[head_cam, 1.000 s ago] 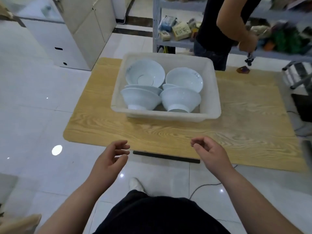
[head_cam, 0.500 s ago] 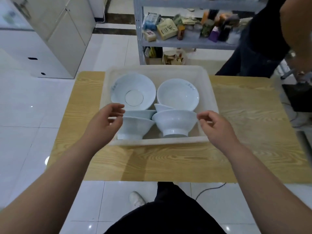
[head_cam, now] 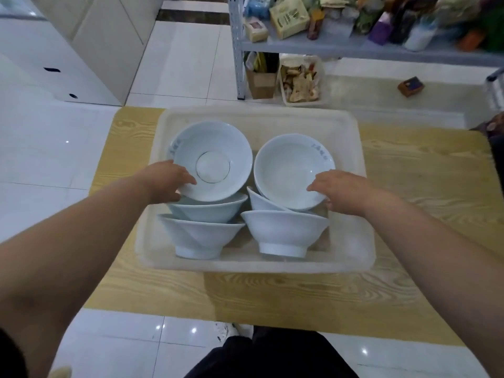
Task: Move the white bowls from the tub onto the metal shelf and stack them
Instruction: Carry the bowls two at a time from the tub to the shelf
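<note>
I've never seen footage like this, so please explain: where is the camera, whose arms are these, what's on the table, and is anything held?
No machine here: a person wears one wide-angle camera on the head, looking down at their own bare arms. On the wood-grain table sits a translucent white plastic tub of white ceramic bowls. The left hand grips the near rim of the tilted bowl on the left; the right hand grips the tilted bowl on the right. Neither looks lifted yet. The grey metal shelf stands behind.
</note>
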A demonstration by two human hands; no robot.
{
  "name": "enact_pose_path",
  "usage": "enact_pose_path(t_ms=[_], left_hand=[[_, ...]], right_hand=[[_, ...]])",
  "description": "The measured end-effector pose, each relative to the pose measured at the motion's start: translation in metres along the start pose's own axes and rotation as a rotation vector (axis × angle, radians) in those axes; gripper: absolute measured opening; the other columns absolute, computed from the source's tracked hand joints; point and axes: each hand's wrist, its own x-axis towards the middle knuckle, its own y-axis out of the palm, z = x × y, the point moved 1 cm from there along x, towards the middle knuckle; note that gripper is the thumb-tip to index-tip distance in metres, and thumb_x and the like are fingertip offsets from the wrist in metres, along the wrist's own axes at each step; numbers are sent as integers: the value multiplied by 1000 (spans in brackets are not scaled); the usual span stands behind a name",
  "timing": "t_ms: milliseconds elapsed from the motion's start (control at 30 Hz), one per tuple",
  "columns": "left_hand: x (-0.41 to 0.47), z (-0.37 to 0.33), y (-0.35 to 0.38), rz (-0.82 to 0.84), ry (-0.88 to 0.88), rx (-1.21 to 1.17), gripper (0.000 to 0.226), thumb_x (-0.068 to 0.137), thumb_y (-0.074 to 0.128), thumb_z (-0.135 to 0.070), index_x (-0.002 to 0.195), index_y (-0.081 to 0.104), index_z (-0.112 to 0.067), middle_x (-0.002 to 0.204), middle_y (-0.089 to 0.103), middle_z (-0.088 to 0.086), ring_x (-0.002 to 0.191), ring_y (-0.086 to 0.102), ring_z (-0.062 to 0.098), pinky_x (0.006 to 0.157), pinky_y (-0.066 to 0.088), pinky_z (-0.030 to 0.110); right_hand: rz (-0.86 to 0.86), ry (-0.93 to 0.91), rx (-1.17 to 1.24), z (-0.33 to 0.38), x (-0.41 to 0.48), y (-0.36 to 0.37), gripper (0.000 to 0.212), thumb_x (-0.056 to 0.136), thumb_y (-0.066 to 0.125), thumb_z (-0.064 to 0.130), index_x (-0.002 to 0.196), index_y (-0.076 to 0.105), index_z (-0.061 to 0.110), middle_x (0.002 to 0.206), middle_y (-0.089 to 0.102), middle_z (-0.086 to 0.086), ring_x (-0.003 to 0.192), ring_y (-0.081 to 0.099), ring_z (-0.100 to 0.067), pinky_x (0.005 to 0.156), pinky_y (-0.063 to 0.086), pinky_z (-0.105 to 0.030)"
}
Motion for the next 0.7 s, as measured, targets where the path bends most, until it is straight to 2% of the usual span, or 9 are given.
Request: enact_pose_path(t_ms=[133, 233, 300, 400, 467, 567, 633, 700], left_hand=[[12, 2, 2, 3, 72, 232, 34, 81, 67, -35, 113, 61, -43, 111, 63, -17, 103, 58, 16, 88, 50, 29], [11, 4, 3, -19, 98, 209, 23, 84, 64, -32, 106, 61, -40, 101, 61, -16, 94, 58, 15, 79, 54, 34], [5, 4, 1, -21, 116, 172, 19, 89, 58, -28, 105, 62, -38, 100, 60, -15, 92, 57, 15, 79, 54, 35], [-7, 6, -2, -77, 131, 147, 23, 94, 50, -23, 106, 64, -38, 101, 61, -17, 95, 58, 13, 89, 52, 39], [-16, 8, -5, -128, 118, 123, 25, 96, 49, -23, 109, 63, -39, 106, 62, -19, 99, 59, 13, 84, 53, 37], [-29, 9, -13, -217, 110, 125, 32, 95, 51, -17, 117, 62, -38, 113, 64, -17, 103, 59, 15, 77, 54, 35], [-36, 8, -20, -286, 103, 135, 38, 92, 53, -10, 120, 63, -33, 113, 66, -12, 102, 61, 18, 78, 55, 38], [-45, 5, -29, -337, 85, 161, 39, 89, 54, -8, 119, 62, -32, 112, 67, -10, 98, 63, 20, 73, 56, 37]], right_hand=[[-7, -91, -59, -7, 12, 14, 44, 87, 61, 18, 130, 60, 29, 133, 59, 1, 120, 54, -24, 101, 43, -39], [-67, -91, -51, -8, 13, 18, 32, 89, 59, 15, 118, 67, 27, 121, 66, 4, 112, 58, -24, 96, 45, -39], [-121, -85, -33, -5, 10, 19, 28, 90, 57, 12, 112, 69, 25, 114, 68, 3, 106, 60, -25, 92, 47, -39], [-248, -61, -48, -3, 2, 21, 26, 85, 63, 3, 103, 71, 21, 100, 70, 1, 91, 62, -27, 85, 51, -35], [-311, -27, -36, -5, -3, 24, 33, 80, 65, -3, 100, 68, 23, 95, 69, 1, 87, 64, -28, 90, 52, -39], [-341, 27, -39, -4, -13, 25, 37, 84, 59, -2, 103, 62, 29, 97, 67, 2, 93, 63, -27, 98, 49, -43], [-348, 51, -3, 4, -23, 17, 34, 87, 55, 1, 104, 59, 31, 97, 66, 2, 94, 60, -27, 87, 53, -46], [-384, 78, 47, 18, -34, 3, 27, 90, 56, 5, 104, 63, 26, 98, 66, -1, 96, 59, -28, 76, 53, -42]])
